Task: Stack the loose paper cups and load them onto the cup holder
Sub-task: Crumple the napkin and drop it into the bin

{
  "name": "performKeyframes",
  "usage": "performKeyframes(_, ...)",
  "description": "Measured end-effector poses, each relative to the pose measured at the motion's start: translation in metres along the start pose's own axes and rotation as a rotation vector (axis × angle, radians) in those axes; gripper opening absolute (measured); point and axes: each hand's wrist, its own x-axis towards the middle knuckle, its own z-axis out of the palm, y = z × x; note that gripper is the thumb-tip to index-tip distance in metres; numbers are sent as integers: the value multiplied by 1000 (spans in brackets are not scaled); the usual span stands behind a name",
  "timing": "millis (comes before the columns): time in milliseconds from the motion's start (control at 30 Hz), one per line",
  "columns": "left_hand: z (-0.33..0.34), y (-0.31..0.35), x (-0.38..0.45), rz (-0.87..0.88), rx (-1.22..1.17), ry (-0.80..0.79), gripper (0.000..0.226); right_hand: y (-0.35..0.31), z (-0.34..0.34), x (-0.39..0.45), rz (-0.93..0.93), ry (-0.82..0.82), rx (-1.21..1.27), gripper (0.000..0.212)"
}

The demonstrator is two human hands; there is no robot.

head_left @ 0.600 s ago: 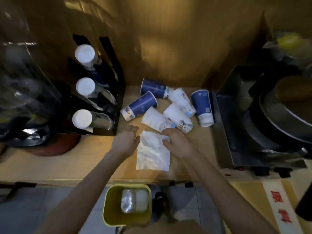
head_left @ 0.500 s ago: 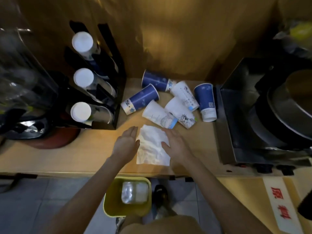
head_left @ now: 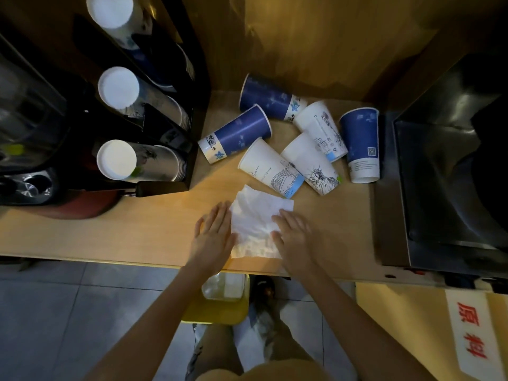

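Note:
Several loose paper cups lie on their sides at the back of the wooden counter point(head_left: 110, 237): blue ones point(head_left: 236, 133) point(head_left: 270, 99) point(head_left: 360, 144) and white printed ones point(head_left: 270, 167) point(head_left: 310, 163) point(head_left: 320, 127). The black cup holder point(head_left: 165, 185) at the left carries three stacks of cups point(head_left: 137, 160) point(head_left: 137, 94) point(head_left: 121, 20), bottoms facing me. A crumpled white tissue point(head_left: 255, 221) lies flat near the front edge. My left hand point(head_left: 214, 235) rests flat on its left edge and my right hand point(head_left: 294, 235) flat on its right side, fingers spread.
A metal appliance point(head_left: 445, 188) fills the counter's right side. Dark equipment point(head_left: 30, 133) and a red base point(head_left: 82, 207) stand left of the holder. A yellow bin point(head_left: 220, 309) sits on the tiled floor below the counter edge. A wooden wall point(head_left: 302, 42) backs the counter.
The view has dropped closer to the counter. Both hands slid back toward the front edge along the tissue and now lie flatter on it. The cups have not moved.

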Motion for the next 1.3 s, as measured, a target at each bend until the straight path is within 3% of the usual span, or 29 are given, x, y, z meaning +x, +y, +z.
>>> performKeyframes(167, 0, 3, 0, -14, 6, -4, 58, 6, -1, -2, 34, 39, 146, 20)
performKeyframes(267, 0, 7, -2, -22, -15, 17, 57, 0, -10, 1, 92, -31, 259, 27)
performKeyframes(433, -3, 18, -1, -78, -67, 38, 54, -2, -26, 1, 382, -71, 644, 26)
performKeyframes(533, -6, 25, 2, -83, -84, 143, 47, 2, -34, 2, 473, -56, 769, 26)
performKeyframes(733, -11, 38, 16, 172, -59, 153, 45, 10, -39, -1, 511, -63, 737, 18)
performKeyframes(833, -9, 43, 18, 150, -37, 129, 36, 11, -40, -2, 487, -98, 684, 21)
performKeyframes(1133, -15, 47, -7, 17, -19, 260, 2, 8, -38, 3, 365, -258, 406, 17)
performKeyframes(1300, -15, 35, -36, -130, -77, 246, 7, -8, -32, -11, 326, -225, 449, 22)
